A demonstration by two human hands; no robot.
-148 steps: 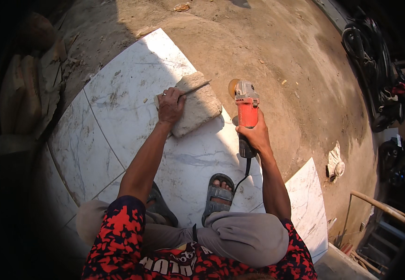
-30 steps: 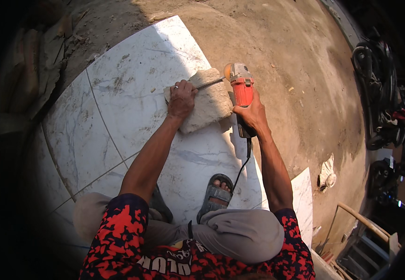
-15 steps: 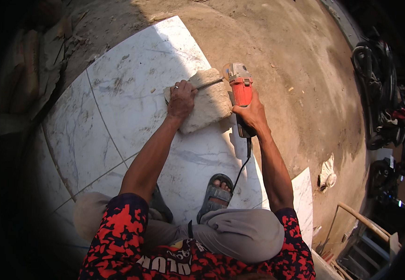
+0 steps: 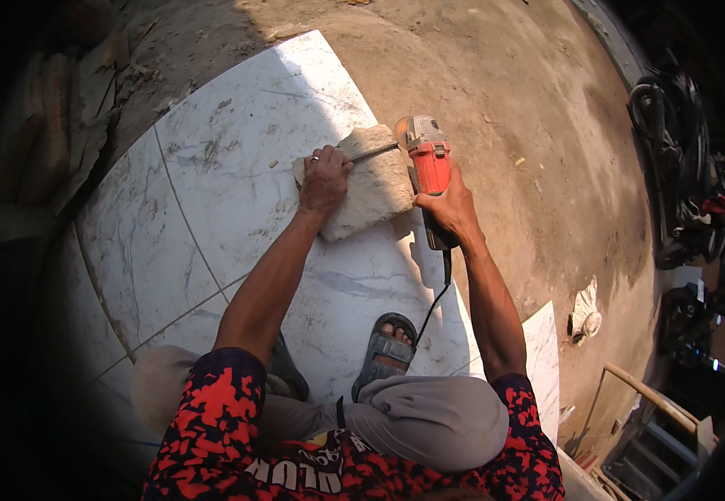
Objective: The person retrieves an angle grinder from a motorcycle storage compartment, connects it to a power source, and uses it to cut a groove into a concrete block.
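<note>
A rough pale stone block (image 4: 375, 196) lies on the white tiles. On top of it my left hand (image 4: 325, 178), with a ring on one finger, is closed around a thin dark metal rod (image 4: 375, 153) and rests on the block's left part. The rod's far end points right, meeting or nearly meeting the disc (image 4: 401, 132) of a red and black angle grinder (image 4: 431, 171). My right hand (image 4: 452, 204) wraps the grinder's body from the right, thumb across it. A black cord (image 4: 434, 302) runs from the grinder's rear down toward my sandalled foot. The rod's near end is hidden in my fingers.
White marbled tiles (image 4: 170, 242) spread under me, ending at bare dirt ground (image 4: 538, 192) on the right. My sandal (image 4: 386, 351) stands close to the cord. A pale crumpled item (image 4: 585, 311), a wooden pole (image 4: 650, 391) and dark hoses (image 4: 654, 108) lie farther right.
The grinder's head has shifted very slightly left and toward me. My left hand, the rod and the stone block stay nearly in place.
</note>
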